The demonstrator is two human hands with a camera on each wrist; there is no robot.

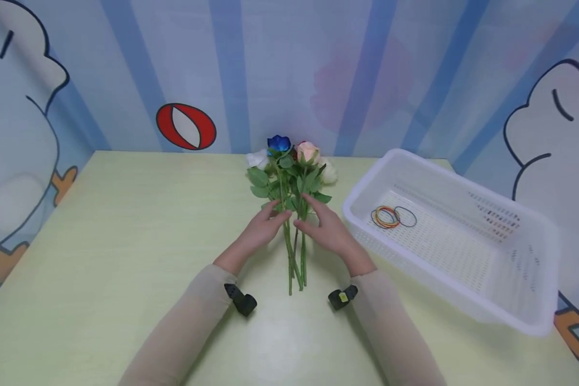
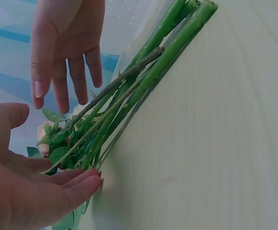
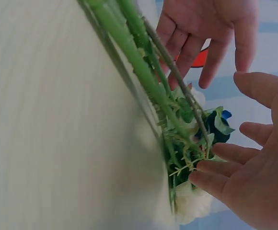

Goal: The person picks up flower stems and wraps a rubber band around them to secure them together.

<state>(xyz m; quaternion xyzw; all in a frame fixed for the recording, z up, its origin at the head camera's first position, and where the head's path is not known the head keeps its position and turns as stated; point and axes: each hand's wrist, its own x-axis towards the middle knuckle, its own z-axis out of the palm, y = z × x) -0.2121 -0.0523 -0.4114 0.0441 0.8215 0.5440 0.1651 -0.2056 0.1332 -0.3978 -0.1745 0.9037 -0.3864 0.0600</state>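
Note:
A bunch of long-stemmed flowers (image 1: 296, 185) lies on the table, blooms at the far side and green stems (image 1: 290, 257) pointing toward me. The blooms include a blue flower (image 1: 279, 143), a pink rose (image 1: 307, 152) and white ones on both sides. My left hand (image 1: 264, 225) is at the left of the bunch, its relaxed fingertips right at the stems and leaves. Opposite it, my right hand (image 1: 325, 228) is at the right side with fingers loosely extended. In the left wrist view the stems (image 2: 129, 91) run between both hands; neither grips them.
A white plastic basket (image 1: 444, 284) stands on the right of the table (image 1: 125, 230). Inside it lie several coloured rubber bands (image 1: 387, 216). Behind the table hangs a blue striped backdrop (image 1: 289, 69) with cartoon figures. Each wrist carries a small black camera.

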